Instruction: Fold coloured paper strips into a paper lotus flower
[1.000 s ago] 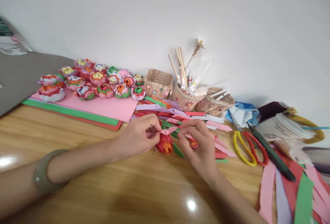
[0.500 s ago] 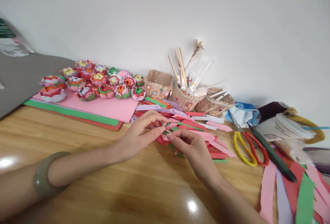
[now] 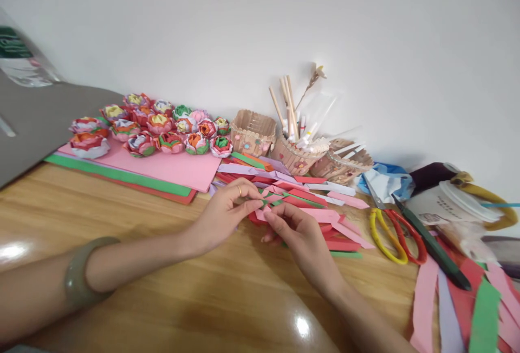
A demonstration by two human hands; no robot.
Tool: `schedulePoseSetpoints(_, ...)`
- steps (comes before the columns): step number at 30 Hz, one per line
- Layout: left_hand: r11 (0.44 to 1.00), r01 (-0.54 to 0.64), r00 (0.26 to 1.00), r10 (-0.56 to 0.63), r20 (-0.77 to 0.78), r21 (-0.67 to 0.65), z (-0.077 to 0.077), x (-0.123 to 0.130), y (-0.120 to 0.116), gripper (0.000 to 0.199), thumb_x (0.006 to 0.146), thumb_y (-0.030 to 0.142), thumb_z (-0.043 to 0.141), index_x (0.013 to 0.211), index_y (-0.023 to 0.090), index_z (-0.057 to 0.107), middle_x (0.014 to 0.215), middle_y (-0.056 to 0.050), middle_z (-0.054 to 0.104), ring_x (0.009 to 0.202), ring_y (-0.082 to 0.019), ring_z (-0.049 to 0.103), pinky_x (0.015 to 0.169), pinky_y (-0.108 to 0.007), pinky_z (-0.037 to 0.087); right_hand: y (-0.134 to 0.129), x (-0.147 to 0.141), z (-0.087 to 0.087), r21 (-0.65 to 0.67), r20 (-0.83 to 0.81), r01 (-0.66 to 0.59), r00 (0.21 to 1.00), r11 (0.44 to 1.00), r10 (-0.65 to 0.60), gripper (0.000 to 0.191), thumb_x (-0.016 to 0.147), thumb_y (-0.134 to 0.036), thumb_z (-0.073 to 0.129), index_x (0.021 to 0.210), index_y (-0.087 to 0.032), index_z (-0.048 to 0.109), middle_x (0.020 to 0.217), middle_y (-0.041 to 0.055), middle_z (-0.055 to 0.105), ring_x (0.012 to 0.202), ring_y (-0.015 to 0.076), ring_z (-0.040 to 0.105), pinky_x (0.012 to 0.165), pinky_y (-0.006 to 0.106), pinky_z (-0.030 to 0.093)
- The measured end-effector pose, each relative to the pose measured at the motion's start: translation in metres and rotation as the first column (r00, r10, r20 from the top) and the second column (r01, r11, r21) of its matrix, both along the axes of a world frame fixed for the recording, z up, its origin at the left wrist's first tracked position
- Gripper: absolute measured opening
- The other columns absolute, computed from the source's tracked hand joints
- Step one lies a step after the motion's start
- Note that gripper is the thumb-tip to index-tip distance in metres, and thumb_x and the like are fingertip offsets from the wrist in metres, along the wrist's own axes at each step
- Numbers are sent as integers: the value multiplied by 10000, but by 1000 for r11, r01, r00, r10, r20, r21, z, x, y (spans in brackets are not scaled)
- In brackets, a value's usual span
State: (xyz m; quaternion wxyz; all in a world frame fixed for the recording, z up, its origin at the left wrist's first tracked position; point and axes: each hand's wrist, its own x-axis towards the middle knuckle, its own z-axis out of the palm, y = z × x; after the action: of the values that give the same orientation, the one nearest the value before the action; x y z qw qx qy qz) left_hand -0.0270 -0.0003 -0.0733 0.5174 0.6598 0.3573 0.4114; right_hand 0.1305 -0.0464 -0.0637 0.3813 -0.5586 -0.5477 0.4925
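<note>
My left hand [image 3: 227,209], with a ring on one finger and a bangle on the wrist, pinches a small folded paper piece [image 3: 262,213] of pink and green. From the other side, the thumb and fingers of my right hand [image 3: 298,231] close on the same piece. Its exact shape is partly covered by my fingertips. Behind and right of both hands lies a pile of folded paper strips [image 3: 320,215] in pink, red, green, lilac and white.
Paper flowers [image 3: 170,142] sit on pink sheets [image 3: 179,171] at the left. Woven-looking baskets [image 3: 254,139] stand along the wall, some holding sticks. Scissors [image 3: 406,239], a dark green cutter [image 3: 436,253], a white tub [image 3: 455,201] and loose strips [image 3: 483,315] lie at the right.
The whole view has shifted slightly, so things appear a little further right. My left fingers have drawn closer together around the paper piece; both hands stay in nearly the same place.
</note>
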Motion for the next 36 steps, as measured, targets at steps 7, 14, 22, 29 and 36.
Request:
schedulePoseSetpoints(7,997,-63,998,64,-28,36,4,0,-3,152,825,217,485,688,169,532,745,-5,532,704,-130,514,589,-232,423,-2,0,-1,85,105,-43,994,995,34,331,850,-487,520,729,-179,543,622,6,620,601,145,597,571,251,466)
schedulePoseSetpoints(14,997,-75,997,75,15,26,2,0,-6,192,843,216,470,667,169,529,734,-5,529,705,-129,533,607,-232,421,-6,-4,2,156,219,-61,975,986,26,287,884,-412,478,706,-191,519,599,-6,563,556,128,523,517,234,413)
schedulePoseSetpoints(22,987,-139,988,143,58,-75,-1,1,-6,108,814,231,492,737,168,536,734,7,504,649,-117,480,597,-239,401,-8,-5,-1,272,414,-81,909,959,-41,216,898,-284,440,702,-203,478,613,-4,526,557,136,479,509,238,384)
schedulePoseSetpoints(29,949,-34,984,86,154,-313,0,2,-2,199,797,369,549,789,174,510,666,30,510,524,-90,420,487,-214,362,-9,-1,6,441,465,-62,869,895,-169,203,863,-240,502,665,-200,504,630,-3,535,550,121,464,495,234,361)
schedulePoseSetpoints(36,854,108,931,92,352,-509,-3,5,-3,290,753,429,638,770,165,518,713,22,564,565,-83,487,502,-193,380,-1,11,12,481,166,135,956,867,-241,153,861,-296,536,958,-211,618,913,43,642,817,174,598,692,293,480)
